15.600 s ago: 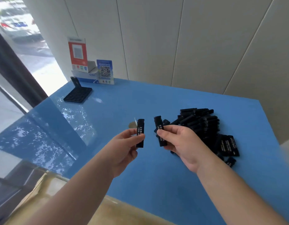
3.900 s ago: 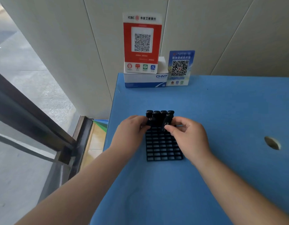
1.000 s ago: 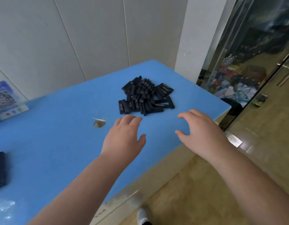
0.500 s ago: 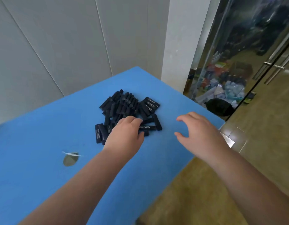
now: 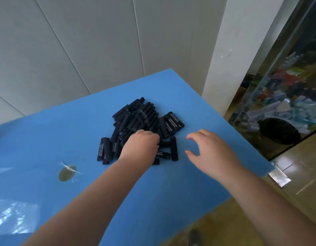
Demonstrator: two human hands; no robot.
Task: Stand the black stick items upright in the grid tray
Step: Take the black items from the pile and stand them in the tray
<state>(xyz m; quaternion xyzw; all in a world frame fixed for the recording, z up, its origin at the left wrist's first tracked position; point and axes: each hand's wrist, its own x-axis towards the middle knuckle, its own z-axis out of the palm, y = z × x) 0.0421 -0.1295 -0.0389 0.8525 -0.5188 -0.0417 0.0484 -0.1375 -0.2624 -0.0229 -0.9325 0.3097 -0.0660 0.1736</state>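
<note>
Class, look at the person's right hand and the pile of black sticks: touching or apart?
Apart. The head view shows blue table between the right hand and the pile of black sticks.

Two hands showing: left hand (image 5: 140, 148) lying on the near side of the heap, right hand (image 5: 209, 150) hovering just right of it. One heap of black sticks (image 5: 137, 119) sitting mid-table, roughly thirty or more; exact count not possible, they're overlapping and the left hand is covering some. At least five are showing white print: two at the left edge (image 5: 104, 150), two at the far right (image 5: 172, 121), one near the left hand. One blue table (image 5: 47, 132). One round hole (image 5: 67, 173) showing in it, near left.
</note>
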